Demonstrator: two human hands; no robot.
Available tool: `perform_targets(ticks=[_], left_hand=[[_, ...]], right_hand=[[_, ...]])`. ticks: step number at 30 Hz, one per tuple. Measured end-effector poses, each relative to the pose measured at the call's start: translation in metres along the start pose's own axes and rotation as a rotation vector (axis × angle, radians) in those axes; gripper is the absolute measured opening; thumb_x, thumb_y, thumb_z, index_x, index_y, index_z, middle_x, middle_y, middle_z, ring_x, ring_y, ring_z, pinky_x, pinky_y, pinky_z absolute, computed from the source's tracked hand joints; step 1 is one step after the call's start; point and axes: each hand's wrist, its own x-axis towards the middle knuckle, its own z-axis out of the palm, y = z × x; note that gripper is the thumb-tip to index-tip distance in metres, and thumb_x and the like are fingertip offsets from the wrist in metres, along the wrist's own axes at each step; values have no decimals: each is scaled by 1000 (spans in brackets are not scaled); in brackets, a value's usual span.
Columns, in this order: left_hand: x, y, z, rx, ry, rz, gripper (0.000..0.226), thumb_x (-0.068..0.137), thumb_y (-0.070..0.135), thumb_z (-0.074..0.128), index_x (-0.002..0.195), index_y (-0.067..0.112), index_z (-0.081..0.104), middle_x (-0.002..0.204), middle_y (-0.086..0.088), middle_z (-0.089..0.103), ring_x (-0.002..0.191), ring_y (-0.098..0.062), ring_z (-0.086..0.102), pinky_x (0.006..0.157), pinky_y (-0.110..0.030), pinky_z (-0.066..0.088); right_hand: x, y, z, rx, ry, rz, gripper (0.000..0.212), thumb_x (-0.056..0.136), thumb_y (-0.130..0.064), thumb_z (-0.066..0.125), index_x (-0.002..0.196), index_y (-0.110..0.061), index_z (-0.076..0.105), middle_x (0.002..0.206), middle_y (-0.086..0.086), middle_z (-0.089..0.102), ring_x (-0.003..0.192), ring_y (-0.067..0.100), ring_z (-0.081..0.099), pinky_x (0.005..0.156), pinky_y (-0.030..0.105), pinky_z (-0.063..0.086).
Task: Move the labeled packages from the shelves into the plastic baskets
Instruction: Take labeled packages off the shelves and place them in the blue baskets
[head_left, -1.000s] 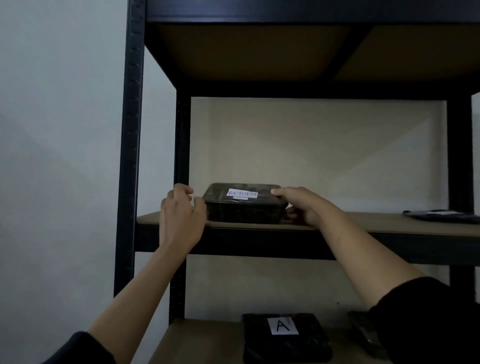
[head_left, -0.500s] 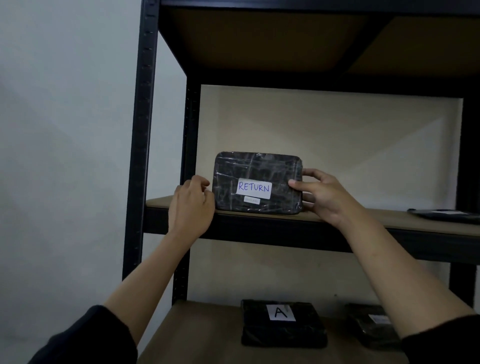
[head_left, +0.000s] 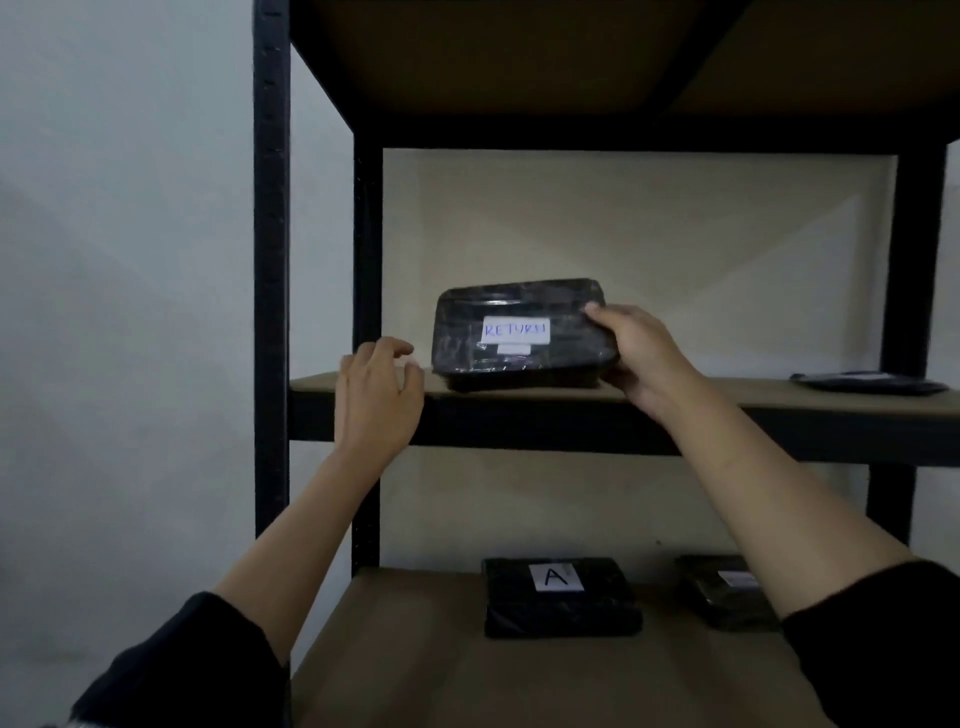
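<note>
Half a second ago both hands framed the upright package; now the left hand (head_left: 376, 402) has let go and hangs just beside it in front of the shelf (head_left: 363, 383) edge, its fingers (head_left: 400, 347) loosely curled and spread apart, touching nothing that can be made out. That leaves the RETURN package (head_left: 519, 332) in one hand's care, which reads as the lift-off step: the package is tipped up with its label facing out, its lower edge at or just above the shelf board, though whether it is clear of the board cannot be told. To its right, the right hand (head_left: 641, 358) grips the package's right end, thumb on the labelled face near the top corner and the other fingers wrapped behind and under it. No basket is in view, so the carry is still to come. On the lower shelf lie the package marked A (head_left: 558, 597) and another labelled package (head_left: 727, 590); a flat dark parcel (head_left: 872, 385) lies far right on the upper board.
</note>
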Motion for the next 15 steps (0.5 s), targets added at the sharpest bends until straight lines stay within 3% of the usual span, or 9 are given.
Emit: perform_targets(ticks=[3, 6, 9, 12, 15], left_hand=[[-33, 12, -1, -55, 118, 56, 24, 89, 16, 50, 111, 10, 56, 109, -7, 59, 103, -22, 47, 87, -28, 32], [-71, 28, 4, -210, 109, 99, 16, 87, 12, 53, 103, 9, 56, 98, -2, 55, 93, -12, 45, 84, -26, 35], [-110, 47, 22, -401, -56, 92, 13, 87, 10, 53, 100, 12, 55, 95, 5, 55, 81, -8, 51, 73, -21, 39], [-152, 64, 54, -542, -251, 35, 12, 89, 9, 53, 100, 14, 54, 88, 9, 58, 75, -2, 54, 63, -7, 40], [-197, 81, 91, -658, -509, -76, 10, 92, 10, 52, 98, 18, 52, 86, 11, 58, 81, -10, 58, 71, -12, 43]], right_hand=[[-19, -5, -13, 16, 110, -46, 9, 92, -27, 59, 89, -19, 59, 89, 4, 67, 82, 20, 64, 78, 33, 50], [-52, -6, -38, 18, 186, -42, 13, 92, -30, 57, 87, -19, 60, 94, 6, 68, 92, 25, 66, 85, 41, 53], [-92, 4, -71, 69, 242, -13, 14, 94, -27, 55, 84, -19, 61, 88, 3, 69, 83, 20, 65, 77, 35, 51], [-130, 28, -112, 94, 324, 46, 12, 93, -27, 57, 92, -18, 63, 96, 5, 72, 94, 24, 66, 90, 42, 50], [-168, 53, -160, 90, 428, 140, 17, 93, -29, 57, 103, -17, 64, 100, 5, 73, 100, 24, 67, 91, 44, 51]])
